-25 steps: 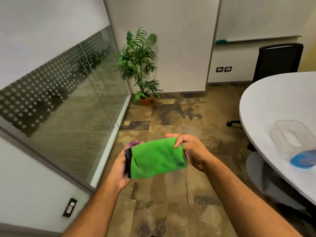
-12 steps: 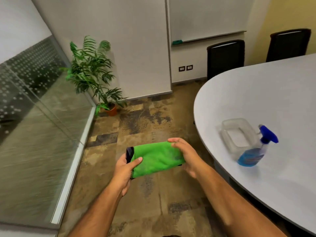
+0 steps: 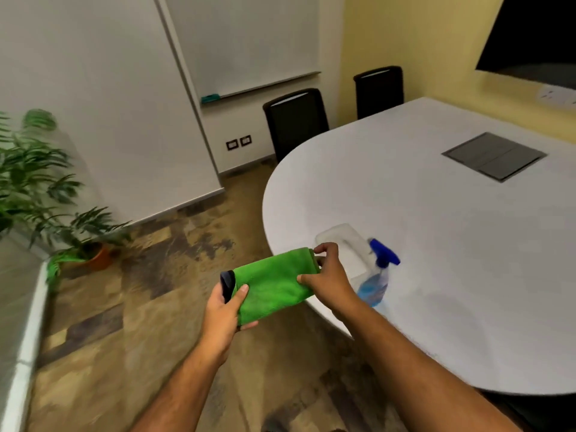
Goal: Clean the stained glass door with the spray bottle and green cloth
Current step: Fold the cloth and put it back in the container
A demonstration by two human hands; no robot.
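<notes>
A folded green cloth [image 3: 271,283] with a dark edge at its left end is stretched between both hands above the floor, close to the table's rim. My left hand [image 3: 223,313] grips its left end and my right hand [image 3: 328,275] pinches its right end. Just behind my right hand, a spray bottle [image 3: 375,280] with a blue trigger head and blue liquid stands on the white table [image 3: 452,254]. Only the glass wall's bottom frame [image 3: 26,338] shows at the far left.
A clear plastic container [image 3: 344,244] sits beside the bottle. A potted plant [image 3: 78,244] stands in the left corner. Two black chairs [image 3: 296,120] are at the table's far side. A grey cable hatch [image 3: 494,155] is set in the tabletop. Patterned carpet covers the floor.
The view has swung right, from the glass wall toward the table. The cloth and both hands now sit near the table edge, next to the spray bottle.
</notes>
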